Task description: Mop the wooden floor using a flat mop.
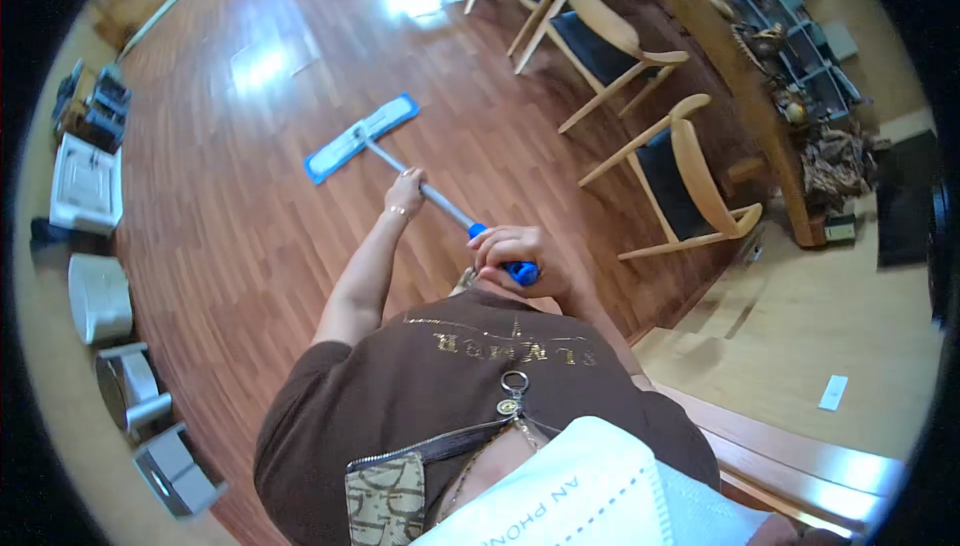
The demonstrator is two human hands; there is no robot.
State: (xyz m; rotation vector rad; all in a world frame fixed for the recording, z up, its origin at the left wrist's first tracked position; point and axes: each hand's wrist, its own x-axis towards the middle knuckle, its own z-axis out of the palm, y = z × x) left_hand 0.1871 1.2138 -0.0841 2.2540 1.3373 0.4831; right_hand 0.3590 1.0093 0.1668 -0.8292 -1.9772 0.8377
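Observation:
A flat mop (450, 208) slants away from me, its grey pole running up and to the left. Its wide blue mop head (335, 155) lies on the wooden floor. My left hand (405, 191) is closed round the lower pole, not far above the head, and a bracelet circles that wrist. Near my chest, my right hand (518, 253) wraps the blue grip at the pole's top end. Part of that grip shows below the fingers.
Wooden chairs with black seats, the closest one (690, 171) to my right, line a long wooden table (770, 156) holding trays and ornaments. Along the left wall stand a white cabinet (88, 184), a white rounded bin-like thing (100, 298) and several small items. Light glares off the floor ahead.

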